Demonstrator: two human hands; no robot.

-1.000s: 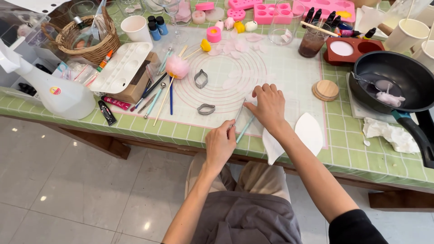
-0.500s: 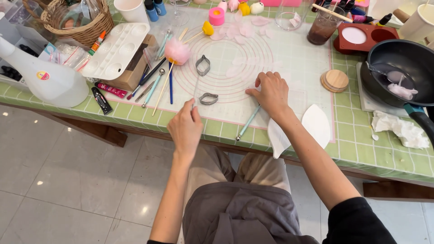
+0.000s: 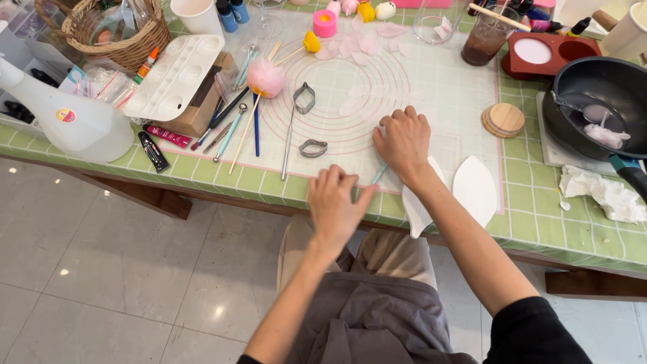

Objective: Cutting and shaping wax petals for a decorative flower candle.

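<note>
Two hands work at the near edge of the green tiled table (image 3: 269, 182). My left hand (image 3: 335, 205) hovers over the edge of the translucent work mat (image 3: 445, 101), fingers spread apart, clamped on nothing. My right hand (image 3: 403, 140) presses knuckles-up on the mat, fingers curled together over the top of a thin teal tool (image 3: 377, 176) whose lower end pokes out toward the left hand; I cannot tell how firmly it is gripped.

Packages first: a big white bottle (image 3: 67, 121) with a small round red-and-yellow label lies at the far left, a red tube (image 3: 166, 136) and a black tube (image 3: 153, 152) just beside it. A white paint palette (image 3: 174, 74) rests on a brown cardboard box (image 3: 202, 111), with a wicker basket (image 3: 128, 40) behind.

Between the hands and that clutter lie two metal cutters (image 3: 304, 98), a row of brushes (image 3: 232, 128) and a pink puff on a stick (image 3: 266, 75). To the right sit white leaf-shaped pieces (image 3: 475, 189), a round wooden lid (image 3: 504, 120) and a black pan (image 3: 600, 101) beside crumpled tissue (image 3: 610, 199).
</note>
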